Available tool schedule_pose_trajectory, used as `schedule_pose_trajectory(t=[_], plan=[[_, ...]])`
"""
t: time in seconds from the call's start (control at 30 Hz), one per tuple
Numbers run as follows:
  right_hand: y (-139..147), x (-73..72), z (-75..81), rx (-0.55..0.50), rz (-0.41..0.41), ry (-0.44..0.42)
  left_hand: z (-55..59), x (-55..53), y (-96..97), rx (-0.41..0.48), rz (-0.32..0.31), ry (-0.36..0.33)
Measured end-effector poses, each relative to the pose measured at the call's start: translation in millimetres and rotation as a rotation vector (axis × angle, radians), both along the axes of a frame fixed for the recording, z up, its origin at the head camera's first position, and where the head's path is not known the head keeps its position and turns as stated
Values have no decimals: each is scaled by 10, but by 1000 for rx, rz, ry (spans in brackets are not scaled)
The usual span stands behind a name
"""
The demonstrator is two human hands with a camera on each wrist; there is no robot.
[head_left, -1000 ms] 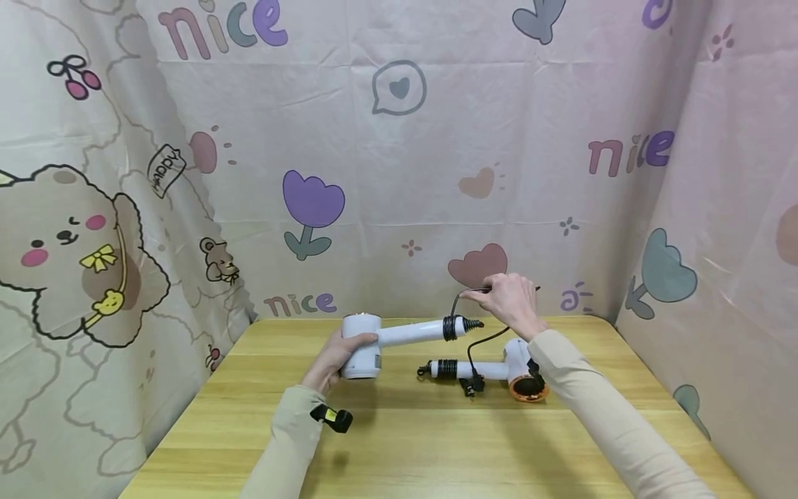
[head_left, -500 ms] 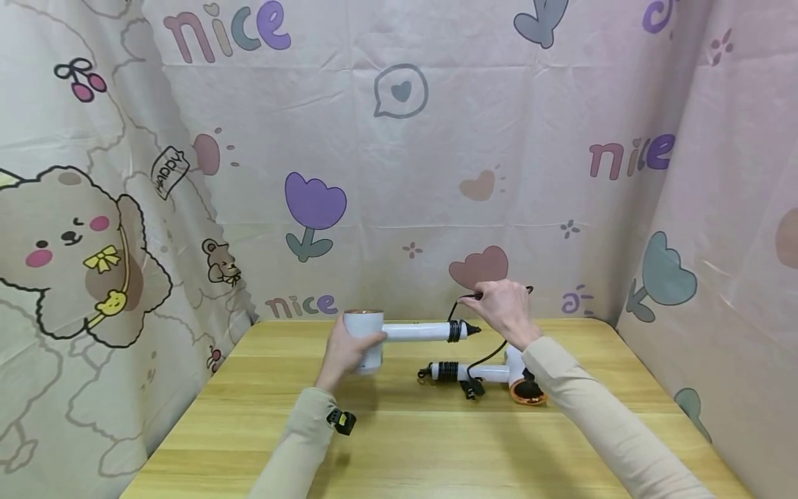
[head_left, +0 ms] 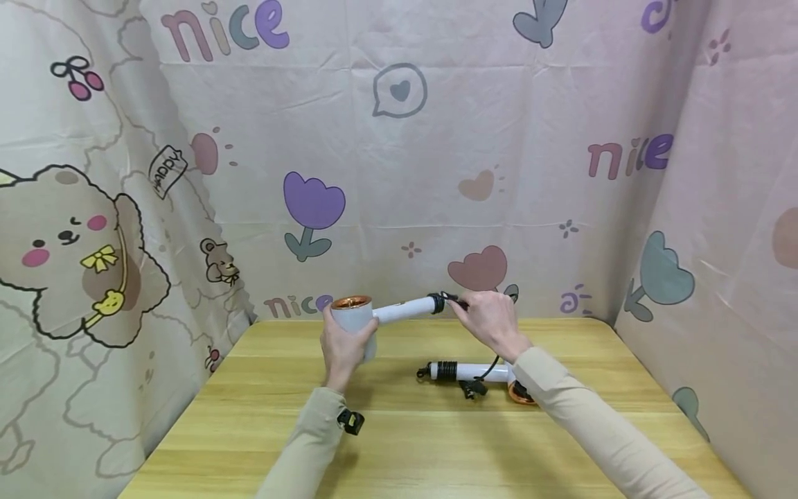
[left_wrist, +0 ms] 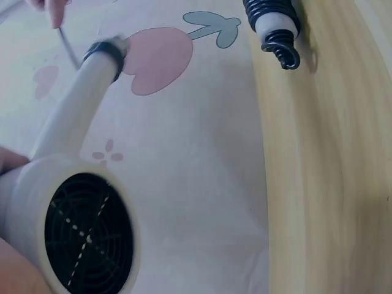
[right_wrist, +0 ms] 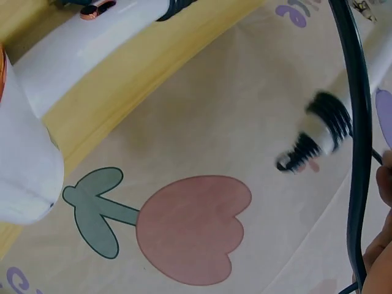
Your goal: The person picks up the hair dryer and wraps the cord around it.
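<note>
My left hand (head_left: 341,345) grips the barrel of a white hair dryer (head_left: 405,311) above the table, its copper-rimmed mouth facing upward. Black cord is wound round the end of its handle, which points right and slightly up. In the left wrist view the dark round grille (left_wrist: 89,236) at the barrel's other end shows. My right hand (head_left: 492,320) pinches the loose black cord (right_wrist: 355,122) beside the handle's end. A second white hair dryer (head_left: 480,373) lies on the table below, partly hidden by the right forearm. A black plug (head_left: 474,389) rests against its handle.
The wooden table (head_left: 399,450) reaches back to a patterned curtain (head_left: 399,173), which also hangs along both sides. A small black camera (head_left: 351,421) is strapped to the left wrist.
My left hand has rolled the held hair dryer so its copper mouth turns up, and its handle end has risen. My right hand has moved left and down with the cord, closer to the handle.
</note>
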State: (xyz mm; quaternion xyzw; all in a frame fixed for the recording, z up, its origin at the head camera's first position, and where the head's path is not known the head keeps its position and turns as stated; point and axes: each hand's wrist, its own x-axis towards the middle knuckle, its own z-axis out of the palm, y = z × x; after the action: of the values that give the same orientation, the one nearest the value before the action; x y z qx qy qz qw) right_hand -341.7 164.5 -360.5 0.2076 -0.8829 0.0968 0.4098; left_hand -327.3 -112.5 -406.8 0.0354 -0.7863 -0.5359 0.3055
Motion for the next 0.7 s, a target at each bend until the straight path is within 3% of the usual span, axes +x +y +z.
schedule_pose_trajectory(t=[0.2,0.33,0.43,0.57,0.7], plan=[[-43,-10,-48,-6,34,32,-29,-27,73,134,53,36],[-62,-2,-74,-11,49,46,-38,-43,103,234,39,67],[-70,10,-100,-14,72,36,-43,-52,114,309,22,42],[-68,39,-132,-31,147,-36,-42,-47,123,437,4,-23],[-41,56,-141,-103,240,-199,-42,-44,130,568,-53,-51]])
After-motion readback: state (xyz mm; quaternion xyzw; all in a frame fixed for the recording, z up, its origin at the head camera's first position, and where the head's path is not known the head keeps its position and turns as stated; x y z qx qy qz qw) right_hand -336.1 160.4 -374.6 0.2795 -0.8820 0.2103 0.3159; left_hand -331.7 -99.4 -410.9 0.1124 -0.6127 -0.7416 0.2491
